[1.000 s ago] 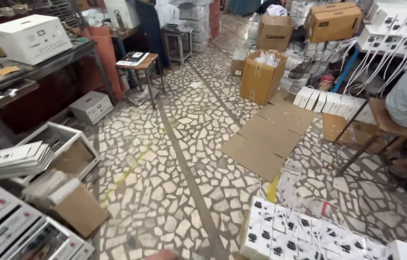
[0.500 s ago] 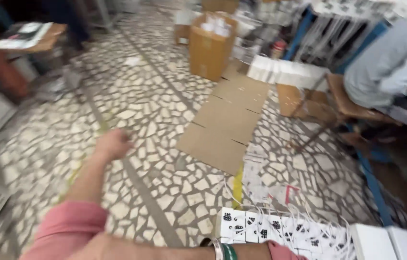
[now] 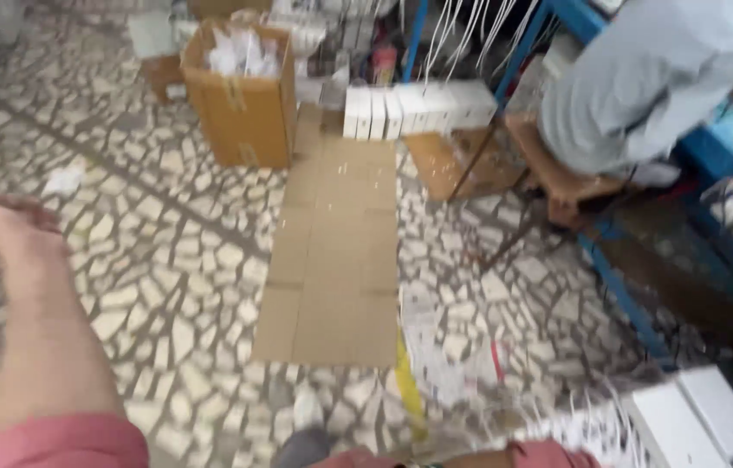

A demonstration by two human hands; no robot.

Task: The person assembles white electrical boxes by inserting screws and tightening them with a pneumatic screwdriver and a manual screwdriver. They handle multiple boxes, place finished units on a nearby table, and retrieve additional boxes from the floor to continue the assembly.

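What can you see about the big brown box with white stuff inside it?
The open cardboard box stands upright on the stone mosaic floor, far from the left hand. It looks like plain brown corrugated card with tape down one side. Its top flaps are open and it is filled to the brim with crumpled white pieces, too blurred to identify. A flattened cardboard sheet lies beside it.

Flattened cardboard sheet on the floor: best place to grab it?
Probably the near short edge of the cardboard: it lies flat with its long side running away from the wearer, near end closest to the left hand. Come from the near side and pinch under that edge.
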